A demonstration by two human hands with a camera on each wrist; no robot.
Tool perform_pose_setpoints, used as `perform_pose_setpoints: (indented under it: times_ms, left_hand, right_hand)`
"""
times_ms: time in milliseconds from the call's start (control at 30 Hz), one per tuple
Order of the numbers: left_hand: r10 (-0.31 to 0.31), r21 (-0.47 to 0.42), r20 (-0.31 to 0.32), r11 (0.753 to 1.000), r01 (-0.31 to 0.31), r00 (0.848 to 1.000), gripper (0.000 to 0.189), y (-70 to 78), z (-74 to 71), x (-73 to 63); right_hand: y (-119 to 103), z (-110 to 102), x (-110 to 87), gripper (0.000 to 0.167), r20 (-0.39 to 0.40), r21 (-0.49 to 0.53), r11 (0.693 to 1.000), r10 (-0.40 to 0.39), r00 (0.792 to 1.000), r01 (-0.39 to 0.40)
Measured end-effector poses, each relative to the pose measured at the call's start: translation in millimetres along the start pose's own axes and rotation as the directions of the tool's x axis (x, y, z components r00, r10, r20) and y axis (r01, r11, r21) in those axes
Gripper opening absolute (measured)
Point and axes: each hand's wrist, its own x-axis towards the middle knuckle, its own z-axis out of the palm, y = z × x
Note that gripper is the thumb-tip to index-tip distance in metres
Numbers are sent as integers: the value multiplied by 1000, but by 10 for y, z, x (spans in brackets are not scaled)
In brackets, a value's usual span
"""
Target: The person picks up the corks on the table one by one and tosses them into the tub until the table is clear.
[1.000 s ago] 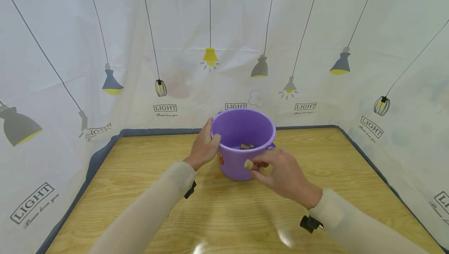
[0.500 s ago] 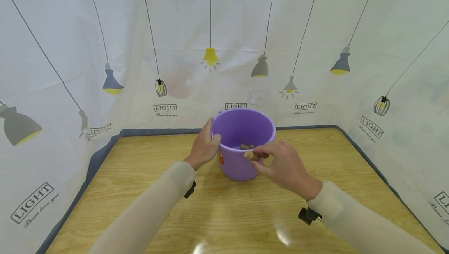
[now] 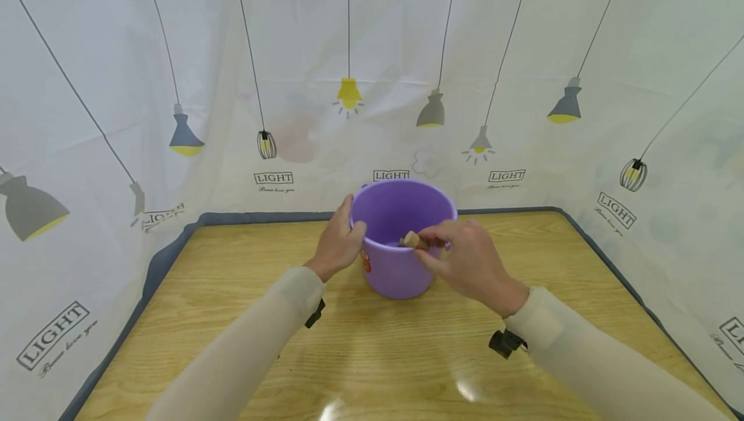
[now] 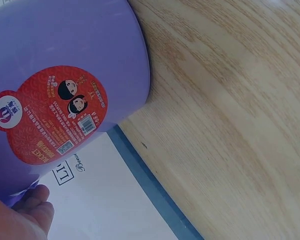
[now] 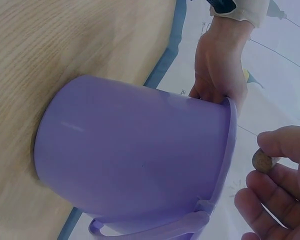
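A purple bucket [image 3: 398, 274] stands upright on the table, and my left hand [image 3: 337, 243] grips its left rim with the thumb over the edge. Between thumb and fingers of my right hand [image 3: 473, 266] is a small tan cork [image 3: 414, 240], pinched level with the bucket's near right rim. The right wrist view shows the brown, grainy end of the cork [image 5: 262, 162], just outside the rim. Inside the bucket, small tan pieces on the floor are mostly hidden behind the held cork. A red sticker [image 4: 60, 115] marks the bucket's side in the left wrist view.
A purple handle [image 5: 155, 231] hangs along the bucket's side in the right wrist view. The wood-grain table [image 3: 360, 356] extends around the bucket. White cloth printed with lamps [image 3: 314, 40] rises behind and at both sides, with a blue band [image 3: 273, 217] along the table's edge.
My right hand has risen with the cork, from in front of the bucket's wall up to its rim. The left hand and the bucket have stayed in place.
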Motion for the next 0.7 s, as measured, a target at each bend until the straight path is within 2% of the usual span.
perform_pose_setpoints:
  times_ms: [300,533,700]
  left_hand:
    - [-4,-11,5,1000,4,1000,72,14,-13,-8]
    - [-8,-11,11,1000,8,1000,72,13,-13,-12]
    - [-3,-10,9,1000,3,1000,73,15,-8,-16]
  right_hand:
    - [59,11,116,9,-6,17,1000,12,1000,-12]
    - [91,12,171,16,14,-41,997,63,998,-62]
    - [127,32,198,14,36,-84,992,99,994,-96]
